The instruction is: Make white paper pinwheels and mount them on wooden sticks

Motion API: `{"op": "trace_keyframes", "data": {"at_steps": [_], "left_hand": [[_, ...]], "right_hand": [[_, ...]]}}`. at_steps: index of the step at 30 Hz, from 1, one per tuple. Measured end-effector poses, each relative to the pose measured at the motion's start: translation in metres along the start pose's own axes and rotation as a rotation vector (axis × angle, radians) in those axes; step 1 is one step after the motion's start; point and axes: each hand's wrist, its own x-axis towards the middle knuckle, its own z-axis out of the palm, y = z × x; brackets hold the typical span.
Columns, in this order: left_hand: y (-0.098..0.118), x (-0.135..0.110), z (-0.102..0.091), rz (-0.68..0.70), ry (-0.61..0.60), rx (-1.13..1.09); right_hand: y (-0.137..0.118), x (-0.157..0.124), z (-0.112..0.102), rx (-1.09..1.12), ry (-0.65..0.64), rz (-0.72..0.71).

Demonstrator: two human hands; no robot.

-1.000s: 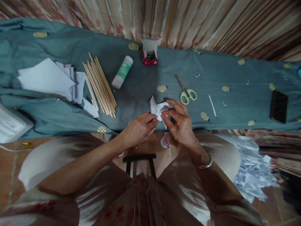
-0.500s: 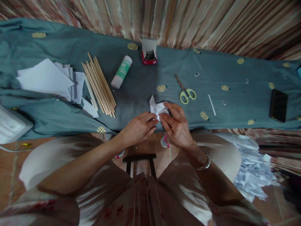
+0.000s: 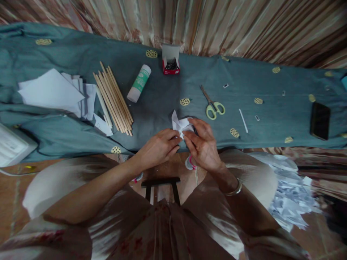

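Okay, my left hand (image 3: 159, 146) and right hand (image 3: 202, 142) both pinch the folded paper (image 3: 181, 124) at the near edge of the teal cloth (image 3: 168, 104), scissors (image 3: 213, 104) just right.

My left hand (image 3: 158, 148) and right hand (image 3: 202, 142) pinch the folded paper (image 3: 181, 123) and cover its near half, so I cannot see the folds beneath them. A pink-and-white thing (image 3: 189, 163) below my right hand is mostly hidden. The white box (image 3: 12, 144) is cut off by the left edge, and a blue thing (image 3: 345, 82) by the right. What fills the red box (image 3: 170, 66) is too dark to tell, and the small scraps (image 3: 257, 117) on the cloth (image 3: 162, 103) are too small.
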Motion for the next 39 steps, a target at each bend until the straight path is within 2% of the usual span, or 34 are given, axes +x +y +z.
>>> {"op": "trace_keyframes", "data": {"at_steps": [15, 24, 33, 39], "left_hand": [[0.000, 0.000, 0.001, 0.011, 0.026, 0.001], [-0.002, -0.002, 0.004, -0.016, 0.027, -0.056], [0.002, -0.010, -0.001, 0.023, 0.126, 0.019], [0.007, -0.007, -0.002, 0.061, 0.160, 0.076]], "right_hand": [[0.001, -0.007, 0.009, -0.065, -0.085, 0.003], [0.011, -0.009, 0.018, -0.050, 0.012, -0.144], [0.014, -0.006, 0.020, 0.064, 0.013, -0.087], [0.014, -0.006, 0.019, 0.061, -0.004, -0.078]]}}
